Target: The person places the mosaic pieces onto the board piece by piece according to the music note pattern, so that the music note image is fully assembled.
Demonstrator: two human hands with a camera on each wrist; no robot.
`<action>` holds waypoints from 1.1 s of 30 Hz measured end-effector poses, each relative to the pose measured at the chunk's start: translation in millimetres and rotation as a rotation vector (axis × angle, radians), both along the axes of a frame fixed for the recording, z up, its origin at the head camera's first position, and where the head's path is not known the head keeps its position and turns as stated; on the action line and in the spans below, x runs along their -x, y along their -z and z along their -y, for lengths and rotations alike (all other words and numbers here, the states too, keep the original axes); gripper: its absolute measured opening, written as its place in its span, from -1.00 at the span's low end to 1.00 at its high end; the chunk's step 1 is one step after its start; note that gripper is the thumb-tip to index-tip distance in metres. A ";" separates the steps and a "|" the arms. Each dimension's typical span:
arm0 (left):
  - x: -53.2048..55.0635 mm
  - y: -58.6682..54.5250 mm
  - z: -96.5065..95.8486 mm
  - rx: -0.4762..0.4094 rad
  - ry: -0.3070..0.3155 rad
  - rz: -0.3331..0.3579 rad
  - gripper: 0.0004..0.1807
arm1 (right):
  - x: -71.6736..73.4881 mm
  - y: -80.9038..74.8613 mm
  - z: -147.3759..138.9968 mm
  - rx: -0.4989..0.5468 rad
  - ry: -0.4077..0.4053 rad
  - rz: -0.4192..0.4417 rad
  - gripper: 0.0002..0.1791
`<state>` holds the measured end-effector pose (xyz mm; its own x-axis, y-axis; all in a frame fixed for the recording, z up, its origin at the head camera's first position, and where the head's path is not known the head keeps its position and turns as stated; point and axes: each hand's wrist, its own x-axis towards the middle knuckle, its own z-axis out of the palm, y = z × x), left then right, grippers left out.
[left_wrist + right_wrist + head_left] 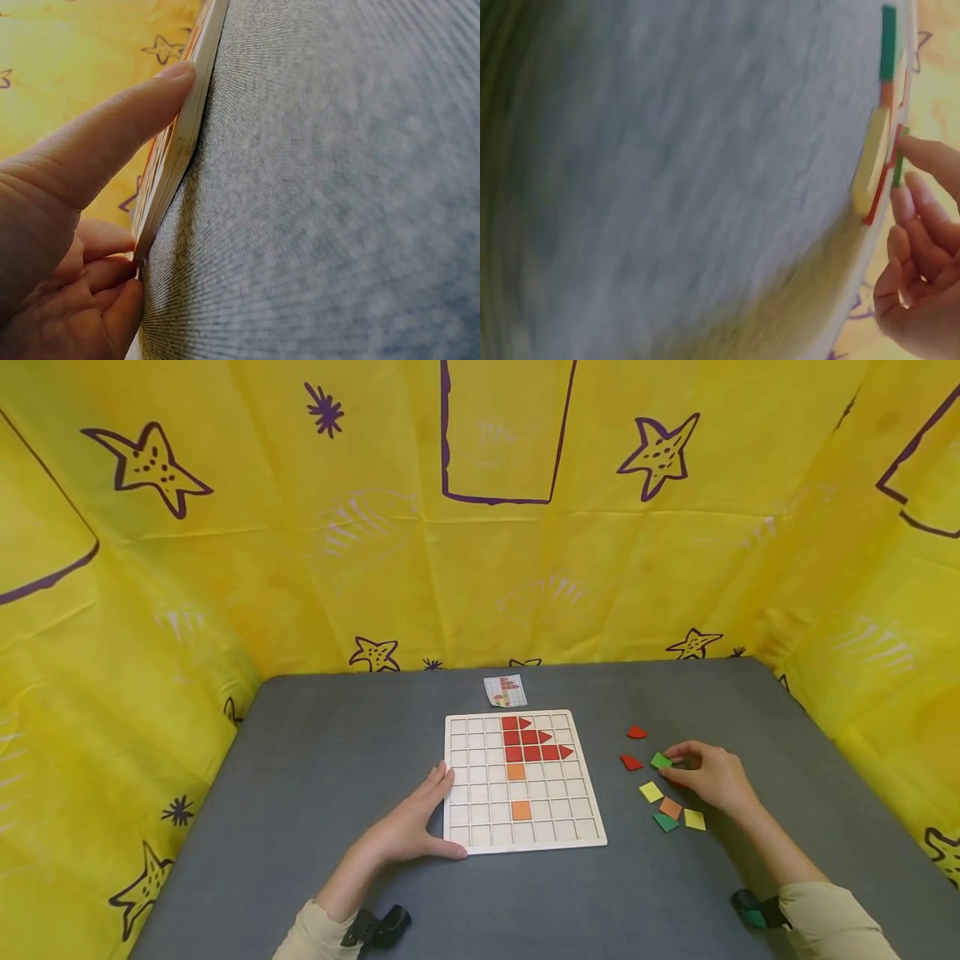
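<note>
A white wooden grid board (480, 793) lies on the table. Red tiles (531, 737) form stepped rows in its upper part, with an orange square (516, 772) below and a second orange square (521, 811) further down. My left hand (408, 822) holds the board's near left corner, thumb (135, 124) against the near edge and fingers at the left side. Right of the board, my right hand (716, 774) pinches a light green square tile (661, 761) between thumb and fingertips. The right wrist view shows this green tile (900, 161) edge-on.
Loose tiles lie near my right hand: two red pieces (632, 763), two yellow squares (651, 792), an orange square (671, 808) and a dark green piece (665, 822). A small printed pattern card (506, 691) sits behind the board. Yellow cloth (480, 585) surrounds the grey table.
</note>
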<state>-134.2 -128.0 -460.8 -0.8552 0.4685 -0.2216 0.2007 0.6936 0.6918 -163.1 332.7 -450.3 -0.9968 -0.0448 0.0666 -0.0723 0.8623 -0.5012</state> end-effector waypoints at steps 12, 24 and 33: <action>1.2 1.6 -0.3 0.006 -0.002 -0.017 0.27 | -0.7 -5.1 54.9 0.201 -0.029 0.076 -0.59; 1.2 3.0 0.2 0.006 -0.007 -0.014 0.27 | 2.6 1.6 124.8 0.304 -0.198 0.119 -0.74; 0.2 3.1 0.0 0.016 -0.007 -0.007 0.27 | 9.0 8.7 160.7 0.175 -0.442 0.028 -0.79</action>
